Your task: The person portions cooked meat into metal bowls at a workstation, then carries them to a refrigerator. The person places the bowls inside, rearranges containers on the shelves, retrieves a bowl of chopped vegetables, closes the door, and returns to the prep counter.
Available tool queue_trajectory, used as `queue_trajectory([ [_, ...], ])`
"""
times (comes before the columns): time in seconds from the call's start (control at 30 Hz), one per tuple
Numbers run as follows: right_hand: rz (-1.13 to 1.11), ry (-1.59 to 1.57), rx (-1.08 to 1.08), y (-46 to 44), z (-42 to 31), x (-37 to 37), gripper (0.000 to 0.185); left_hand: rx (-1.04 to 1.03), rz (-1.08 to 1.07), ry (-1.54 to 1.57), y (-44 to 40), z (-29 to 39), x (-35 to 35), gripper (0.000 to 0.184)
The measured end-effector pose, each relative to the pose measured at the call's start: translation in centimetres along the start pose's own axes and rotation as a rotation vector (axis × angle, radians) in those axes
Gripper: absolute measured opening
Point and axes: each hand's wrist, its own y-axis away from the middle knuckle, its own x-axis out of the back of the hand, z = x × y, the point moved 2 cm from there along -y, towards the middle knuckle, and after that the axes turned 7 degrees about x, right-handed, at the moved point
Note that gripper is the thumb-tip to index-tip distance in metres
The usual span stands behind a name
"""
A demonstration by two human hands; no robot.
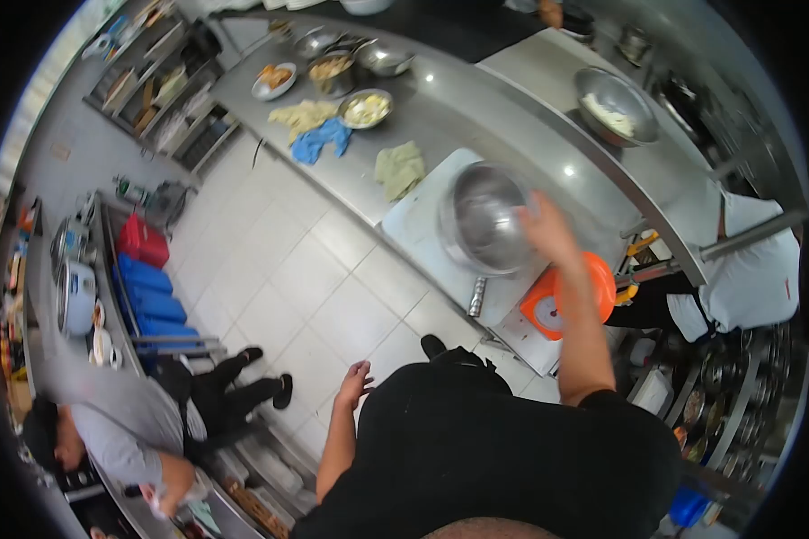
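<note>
My right hand [541, 226] is closed on the right rim of a large steel bowl [487, 216], which is tilted over the pale cutting board [413, 208]. A knife with a metal handle [478, 296] lies partly under the bowl, its blade hidden. Below my right forearm is an orange kitchen scale [544, 304] with an orange bowl [598, 286] beside it. My left hand [357, 384] hangs over the floor near my body, fingers apart and holding nothing. A green cloth [400, 171] rests at the board's left edge.
Blue cloth [322, 141], yellow cloth [302, 117] and food bowls [366, 110] stand farther left on the steel counter [467, 126]. The raised shelf holds another bowl [616, 106]. One person [135, 422] works at lower left; another [751, 260] is at right.
</note>
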Motion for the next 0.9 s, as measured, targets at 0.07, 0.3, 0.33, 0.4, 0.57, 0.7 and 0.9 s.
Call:
queue_trajectory([
  [0.07,-0.054,0.075,0.153,-0.8,-1.6,-6.2,0.040,-0.231,-0.135,0.298,4.2,7.6,-3.3,0.079],
  [0.3,-0.344,0.154,0.385,6.2,-2.7,-24.0,0.034,-0.459,-0.450,0.865,6.4,17.3,-3.9,0.065],
  [0.33,-0.384,0.121,0.350,7.1,-2.7,-24.2,0.032,-0.439,-0.435,0.890,7.8,17.2,-3.5,0.057],
  [0.4,-0.464,0.040,0.378,7.5,-1.3,-24.8,0.032,-0.458,-0.404,0.851,5.8,14.4,-2.1,0.053],
  [0.57,-0.341,-0.128,0.426,8.2,-0.2,-23.2,0.034,-0.371,-0.320,0.800,6.1,12.0,-3.0,0.056],
  [0.7,-0.251,-0.067,0.270,6.8,0.0,-19.0,0.033,-0.402,-0.252,0.794,6.2,12.6,-1.5,0.065],
  [0.9,-0.075,0.011,0.281,5.3,3.4,-15.8,0.033,-0.522,-0.193,0.836,9.4,14.2,1.8,0.065],
])
